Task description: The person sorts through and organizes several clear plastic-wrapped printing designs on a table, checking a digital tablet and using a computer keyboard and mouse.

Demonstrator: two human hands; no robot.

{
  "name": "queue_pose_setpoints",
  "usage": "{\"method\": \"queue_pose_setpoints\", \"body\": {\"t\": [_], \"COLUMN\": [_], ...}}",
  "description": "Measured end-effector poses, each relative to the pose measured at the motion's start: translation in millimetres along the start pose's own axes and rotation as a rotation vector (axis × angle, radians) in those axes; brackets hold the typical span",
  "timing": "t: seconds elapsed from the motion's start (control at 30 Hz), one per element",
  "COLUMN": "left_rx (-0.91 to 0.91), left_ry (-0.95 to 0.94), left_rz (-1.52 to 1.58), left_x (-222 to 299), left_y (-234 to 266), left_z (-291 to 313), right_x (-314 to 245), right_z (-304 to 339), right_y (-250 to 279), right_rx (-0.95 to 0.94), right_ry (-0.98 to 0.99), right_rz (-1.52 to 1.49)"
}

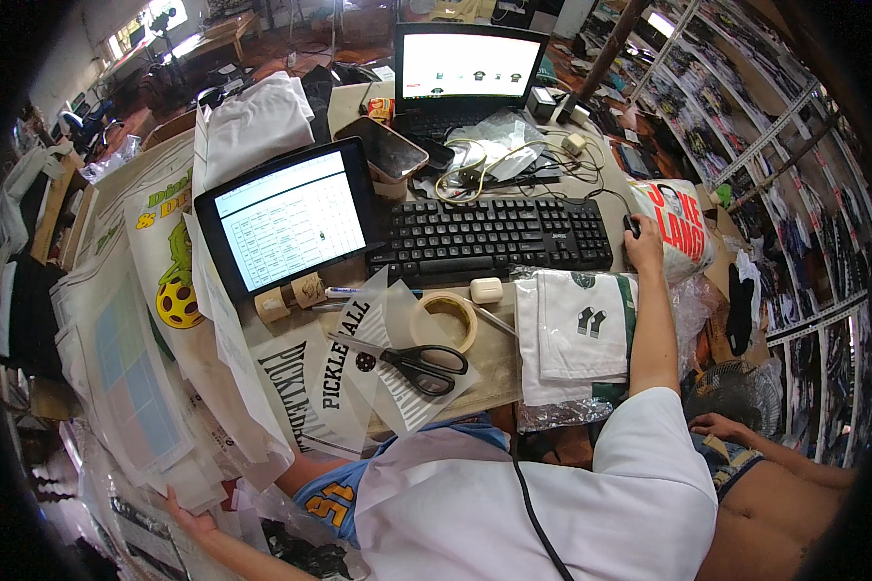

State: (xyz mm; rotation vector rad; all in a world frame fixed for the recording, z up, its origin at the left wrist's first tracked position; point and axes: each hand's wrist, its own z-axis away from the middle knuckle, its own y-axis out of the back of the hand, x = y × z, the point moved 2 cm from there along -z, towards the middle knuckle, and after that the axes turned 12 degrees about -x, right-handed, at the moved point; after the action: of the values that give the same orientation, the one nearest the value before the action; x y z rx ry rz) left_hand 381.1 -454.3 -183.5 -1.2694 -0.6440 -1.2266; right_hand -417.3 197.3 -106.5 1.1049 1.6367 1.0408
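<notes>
My right hand (644,246) is closed over a black computer mouse (633,227), at the right end of a black keyboard (494,235). Low on the left, my left hand (194,518) rests by the lower edge of a stack of printed film sheets (136,353), its visible fingers stretched out. Behind the keyboard, a laptop (465,66) shows small shirt pictures on its screen. To the keyboard's left, a tilted tablet (289,215) displays a table. A folded white shirt with green parts (576,324) lies on clear plastic below my right hand.
Black-handled scissors (424,371) lie on cut lettered film pieces (344,373), beside a tape roll (446,322). A phone (382,150) leans behind the tablet. Tangled cables (494,165) lie before the laptop. Another person (765,494) is at the lower right; packed shelves (794,174) stand beyond.
</notes>
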Motion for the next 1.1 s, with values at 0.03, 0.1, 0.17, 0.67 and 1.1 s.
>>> {"method": "queue_pose_setpoints", "body": {"t": [0.03,0.1,0.17,0.67,1.1], "left_rx": [0.004,0.015,0.013,0.001,0.037], "left_ry": [-0.002,0.008,0.014,0.004,0.001], "left_rz": [-0.012,0.026,0.052,0.023,-0.011], "left_x": [1.7,-2.1,-5.2,-3.5,2.0], "left_y": [-2.6,15.8,24.3,13.1,-7.2], "left_z": [2.6,-4.0,-9.2,-4.9,6.0], "right_x": [-0.6,-1.1,0.9,-0.3,1.6], "right_z": [-0.7,-1.7,-3.0,-2.9,-1.1], "right_y": [-0.3,-0.5,-1.5,-2.0,-2.5], "right_rx": [-0.003,-0.008,0.003,-0.011,-0.002], "right_ry": [0.012,0.036,0.064,0.052,-0.002], "right_rz": [-0.001,-0.003,-0.008,-0.028,-0.001]}}
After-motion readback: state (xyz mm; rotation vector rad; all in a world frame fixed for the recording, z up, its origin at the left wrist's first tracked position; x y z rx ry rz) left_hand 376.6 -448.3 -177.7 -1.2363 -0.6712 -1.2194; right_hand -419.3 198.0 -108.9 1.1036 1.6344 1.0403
